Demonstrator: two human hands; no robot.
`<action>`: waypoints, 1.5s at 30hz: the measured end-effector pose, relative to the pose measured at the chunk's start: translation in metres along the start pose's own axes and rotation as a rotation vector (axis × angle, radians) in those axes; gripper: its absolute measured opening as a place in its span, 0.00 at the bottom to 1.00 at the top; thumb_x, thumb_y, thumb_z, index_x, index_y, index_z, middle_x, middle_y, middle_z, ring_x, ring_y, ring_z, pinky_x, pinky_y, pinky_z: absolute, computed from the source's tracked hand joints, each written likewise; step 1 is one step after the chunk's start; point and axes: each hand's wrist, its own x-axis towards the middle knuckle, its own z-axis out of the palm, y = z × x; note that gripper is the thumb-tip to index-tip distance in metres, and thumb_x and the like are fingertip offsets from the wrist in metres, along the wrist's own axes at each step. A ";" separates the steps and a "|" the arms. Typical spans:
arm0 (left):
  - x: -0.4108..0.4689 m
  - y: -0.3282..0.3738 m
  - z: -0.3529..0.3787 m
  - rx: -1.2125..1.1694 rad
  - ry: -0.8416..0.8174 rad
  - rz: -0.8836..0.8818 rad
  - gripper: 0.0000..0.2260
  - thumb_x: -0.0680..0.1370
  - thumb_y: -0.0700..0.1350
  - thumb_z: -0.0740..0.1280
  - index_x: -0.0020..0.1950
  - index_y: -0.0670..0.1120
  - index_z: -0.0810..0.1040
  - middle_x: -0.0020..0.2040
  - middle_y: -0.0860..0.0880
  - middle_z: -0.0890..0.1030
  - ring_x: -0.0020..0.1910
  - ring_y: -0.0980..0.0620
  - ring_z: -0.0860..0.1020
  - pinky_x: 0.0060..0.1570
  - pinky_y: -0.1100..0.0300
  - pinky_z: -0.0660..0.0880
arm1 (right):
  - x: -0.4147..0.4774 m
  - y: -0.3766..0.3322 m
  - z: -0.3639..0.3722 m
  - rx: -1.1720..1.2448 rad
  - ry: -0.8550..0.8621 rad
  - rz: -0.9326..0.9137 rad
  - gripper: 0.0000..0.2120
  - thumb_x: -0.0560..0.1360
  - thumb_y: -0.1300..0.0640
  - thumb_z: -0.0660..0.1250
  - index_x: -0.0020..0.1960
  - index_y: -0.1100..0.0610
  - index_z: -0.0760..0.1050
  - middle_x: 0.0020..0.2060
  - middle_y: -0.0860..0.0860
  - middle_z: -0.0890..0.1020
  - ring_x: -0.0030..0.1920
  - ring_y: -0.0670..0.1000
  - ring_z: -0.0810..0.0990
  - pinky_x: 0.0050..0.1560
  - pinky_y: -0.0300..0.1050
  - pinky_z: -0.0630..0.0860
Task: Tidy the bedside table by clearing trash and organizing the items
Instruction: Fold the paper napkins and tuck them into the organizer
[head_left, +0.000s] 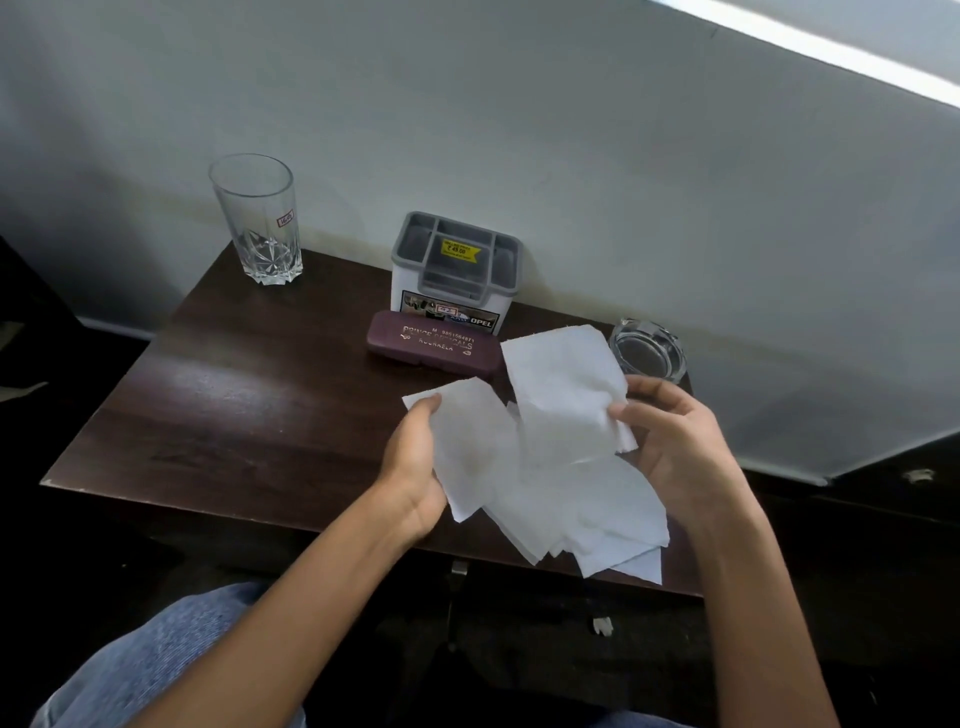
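Dark table (218, 395) by wall, near right edge both hands, left (415, 467) and right (670, 447), pinch limp light tissues (545, 467) by edges; tear easily
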 end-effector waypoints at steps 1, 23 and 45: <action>-0.001 -0.002 0.002 -0.027 -0.065 -0.001 0.16 0.80 0.53 0.56 0.49 0.45 0.80 0.46 0.46 0.83 0.45 0.47 0.80 0.49 0.52 0.74 | 0.000 0.000 0.002 0.008 -0.007 0.002 0.14 0.70 0.72 0.65 0.53 0.61 0.75 0.44 0.57 0.83 0.41 0.55 0.82 0.44 0.53 0.79; -0.001 -0.009 0.008 -0.166 -0.332 -0.106 0.24 0.81 0.58 0.49 0.57 0.45 0.79 0.51 0.43 0.84 0.52 0.45 0.79 0.55 0.50 0.73 | -0.009 0.006 0.033 -0.253 -0.037 -0.134 0.02 0.71 0.63 0.70 0.40 0.60 0.77 0.38 0.56 0.81 0.38 0.54 0.77 0.32 0.45 0.70; -0.010 -0.008 0.012 -0.190 -0.417 -0.144 0.17 0.79 0.51 0.58 0.58 0.42 0.78 0.53 0.41 0.83 0.52 0.44 0.80 0.59 0.48 0.73 | -0.010 0.010 0.041 -0.342 -0.028 -0.025 0.09 0.71 0.67 0.68 0.49 0.56 0.79 0.41 0.54 0.84 0.40 0.51 0.81 0.39 0.44 0.75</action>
